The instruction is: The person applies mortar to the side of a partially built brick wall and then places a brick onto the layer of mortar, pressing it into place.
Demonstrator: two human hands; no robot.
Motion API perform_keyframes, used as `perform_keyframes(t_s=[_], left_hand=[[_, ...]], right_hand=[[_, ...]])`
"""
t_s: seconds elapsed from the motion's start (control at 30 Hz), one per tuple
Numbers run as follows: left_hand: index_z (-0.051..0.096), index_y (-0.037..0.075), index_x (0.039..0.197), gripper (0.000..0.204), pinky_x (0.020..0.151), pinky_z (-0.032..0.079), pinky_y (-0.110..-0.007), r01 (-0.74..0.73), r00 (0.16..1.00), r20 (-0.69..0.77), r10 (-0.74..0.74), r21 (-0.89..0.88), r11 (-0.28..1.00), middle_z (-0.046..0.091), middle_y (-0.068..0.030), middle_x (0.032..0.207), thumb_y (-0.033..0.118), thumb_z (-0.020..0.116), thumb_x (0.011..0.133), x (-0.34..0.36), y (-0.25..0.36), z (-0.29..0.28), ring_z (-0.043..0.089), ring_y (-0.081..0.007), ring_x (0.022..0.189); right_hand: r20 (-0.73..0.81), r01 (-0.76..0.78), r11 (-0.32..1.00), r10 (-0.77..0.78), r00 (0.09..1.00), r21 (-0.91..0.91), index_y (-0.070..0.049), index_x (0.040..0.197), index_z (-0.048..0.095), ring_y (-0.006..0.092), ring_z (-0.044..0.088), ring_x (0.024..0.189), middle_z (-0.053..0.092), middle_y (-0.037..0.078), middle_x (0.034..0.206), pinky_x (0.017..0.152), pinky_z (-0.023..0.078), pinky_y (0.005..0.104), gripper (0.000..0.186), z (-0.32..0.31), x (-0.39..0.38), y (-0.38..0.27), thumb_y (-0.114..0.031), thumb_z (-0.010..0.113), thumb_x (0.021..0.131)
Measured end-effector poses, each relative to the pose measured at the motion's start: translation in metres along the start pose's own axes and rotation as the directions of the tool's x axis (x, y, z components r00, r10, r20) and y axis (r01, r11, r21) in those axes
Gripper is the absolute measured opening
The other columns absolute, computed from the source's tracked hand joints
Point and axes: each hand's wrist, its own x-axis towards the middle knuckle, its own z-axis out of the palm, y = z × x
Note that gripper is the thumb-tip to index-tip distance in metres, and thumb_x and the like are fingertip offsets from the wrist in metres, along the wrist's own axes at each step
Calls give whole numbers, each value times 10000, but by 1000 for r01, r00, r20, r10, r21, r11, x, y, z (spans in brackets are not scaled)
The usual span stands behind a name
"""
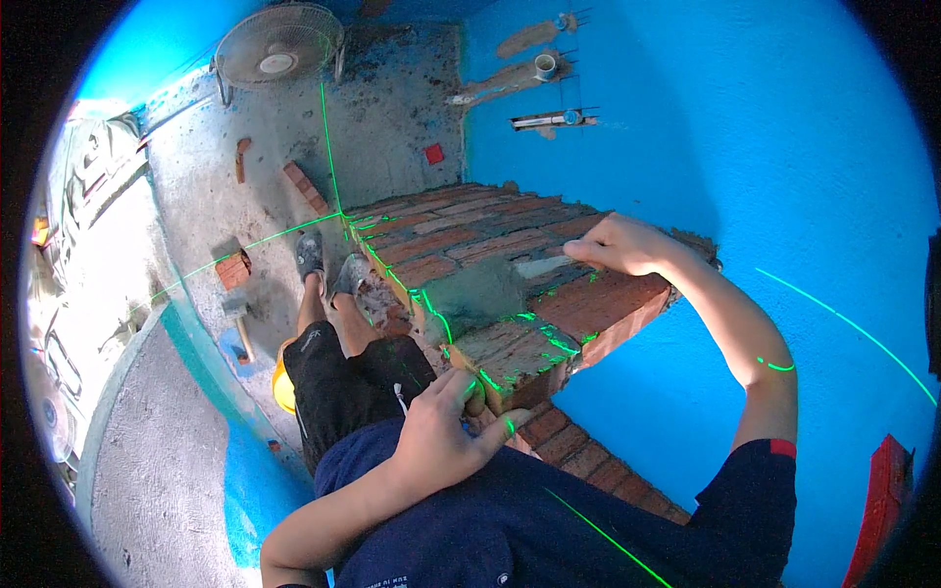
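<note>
My right hand (622,245) holds a pale, flat-bladed trowel (539,265) over the top of a brick structure (466,220). Wet grey mortar (461,294) is spread beside the blade, on bricks lined with grey joints. My left hand (446,426) grips the near left corner of the structure, fingers curled and thumb out; part of its grip is hidden. Green laser lines run along the brick edge and across the floor and wall. Below the near corner a lower brick course (588,456) shows.
Blue walls (804,176) carry pipe stubs (545,67). A wall fan (277,61) is above. Loose bricks (304,186), a hammer (240,328) and a yellow object (284,377) lie near my legs on the concrete floor (196,186). A red object (877,510) stands at right; a curved ledge (147,441) at left.
</note>
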Motion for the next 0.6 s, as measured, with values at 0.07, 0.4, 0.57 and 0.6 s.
perform_keyframes(t_s=[0.07,0.4,0.57,0.6], left_hand=[[578,0,875,376,596,454,-345,8,1000,13,-8,0,1000,532,-124,729,252,795,701,-2,0,0,548,-269,662],[519,-1,752,398,564,442,-346,-77,992,112,61,140,987,511,-113,707,271,803,691,-9,7,-14,538,-258,636],[489,8,693,399,547,439,-339,-67,989,145,24,305,950,508,-102,665,255,802,689,-20,-1,-36,518,-252,597],[483,11,680,392,535,422,-337,-59,994,101,30,291,955,491,-98,640,248,795,697,-23,-1,-39,510,-243,590]], right_hand=[[24,27,999,-28,999,35,-68,559,484,117,310,466,342,4,460,458,259,366,613,1,5,-9,-572,467,908],[-120,148,943,-117,986,298,-119,533,401,88,255,481,304,-55,501,462,221,305,604,-28,-51,-21,-576,421,927],[-291,236,789,-76,954,567,-120,557,354,69,291,470,341,-36,507,438,227,260,565,-4,-135,-4,-522,424,948],[-330,224,792,-30,943,567,-123,556,372,67,309,457,370,-23,501,429,242,255,552,12,-148,8,-504,428,952]])
